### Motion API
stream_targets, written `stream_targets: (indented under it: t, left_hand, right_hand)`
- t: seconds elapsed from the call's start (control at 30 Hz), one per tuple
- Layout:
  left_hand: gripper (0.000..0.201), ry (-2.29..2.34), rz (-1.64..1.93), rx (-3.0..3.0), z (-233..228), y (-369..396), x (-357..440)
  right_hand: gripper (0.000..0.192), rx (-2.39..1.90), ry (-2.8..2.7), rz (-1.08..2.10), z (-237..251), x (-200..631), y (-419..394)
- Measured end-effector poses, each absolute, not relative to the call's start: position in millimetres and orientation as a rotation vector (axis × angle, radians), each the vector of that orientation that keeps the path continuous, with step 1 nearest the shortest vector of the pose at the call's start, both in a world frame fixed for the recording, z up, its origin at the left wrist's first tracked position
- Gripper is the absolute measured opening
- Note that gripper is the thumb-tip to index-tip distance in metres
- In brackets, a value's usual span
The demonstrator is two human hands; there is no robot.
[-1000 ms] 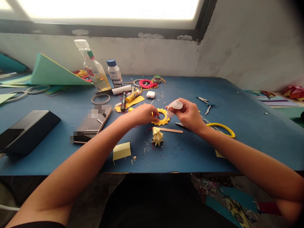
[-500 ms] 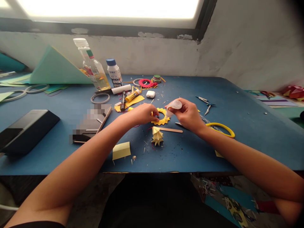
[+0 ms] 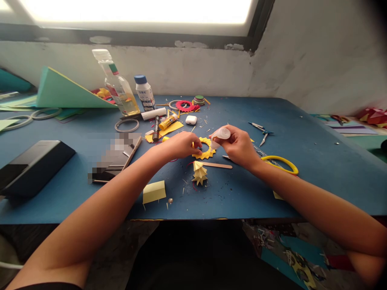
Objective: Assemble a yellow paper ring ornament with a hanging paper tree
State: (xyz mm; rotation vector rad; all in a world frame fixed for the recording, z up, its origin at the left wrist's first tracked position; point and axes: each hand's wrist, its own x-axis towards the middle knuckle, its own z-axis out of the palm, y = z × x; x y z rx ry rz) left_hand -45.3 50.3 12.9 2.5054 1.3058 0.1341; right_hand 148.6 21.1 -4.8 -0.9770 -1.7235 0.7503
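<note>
A yellow folded-paper ring [image 3: 208, 153] with a toothed edge lies on the blue table. My left hand [image 3: 186, 144] grips its left side between thumb and fingers. In my right hand [image 3: 240, 147] is a small clear squeeze bottle [image 3: 223, 134], tilted with its narrow tip down at the ring's right side. Whether the tip touches the paper I cannot tell. Just in front of the ring stands a pale yellow pleated paper piece [image 3: 200, 174], beside a flat wooden stick [image 3: 218, 165]. A pointed metal tip shows by my right hand, the rest hidden.
Yellow-handled scissors [image 3: 281, 163] lie near my right forearm, with a compass [image 3: 262, 129] beyond. At the back stand a tilted clear bottle [image 3: 121, 94], a blue-capped bottle [image 3: 144, 92] and a red paper ring [image 3: 186, 106]. A dark box [image 3: 45, 165] sits on the left, near a pixelated device.
The propped green paper sheet at the back left has sunk lower, uncovering red and yellow paper pieces behind it. Both hands stay nearly in place at the ring.
</note>
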Motion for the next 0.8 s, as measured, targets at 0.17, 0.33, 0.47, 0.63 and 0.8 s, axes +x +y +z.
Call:
stream_targets:
  t: [0.17,0.33,0.47,0.63,0.8]
  left_hand:
    - [0.032,1.290,0.140,2.499,13.7,49.8,-45.8]
    - [0.030,1.290,0.133,2.527,12.6,50.4,-46.5]
    - [0.030,1.271,0.136,2.549,11.6,51.8,-47.5]
    - [0.028,1.285,0.119,2.538,13.0,50.6,-47.1]
    - [0.029,1.289,0.114,2.528,13.8,49.6,-47.0]
  right_hand:
    - [0.007,-0.996,-1.730,0.728,-4.5,148.8,20.6]
    - [0.007,-0.983,-1.751,0.715,-5.9,149.4,21.1]
    - [0.006,-0.995,-1.768,0.695,-6.1,149.9,20.9]
    - [0.009,-0.995,-1.774,0.692,-6.6,149.4,20.1]
    - [0.009,-0.994,-1.760,0.717,-4.7,149.4,19.6]
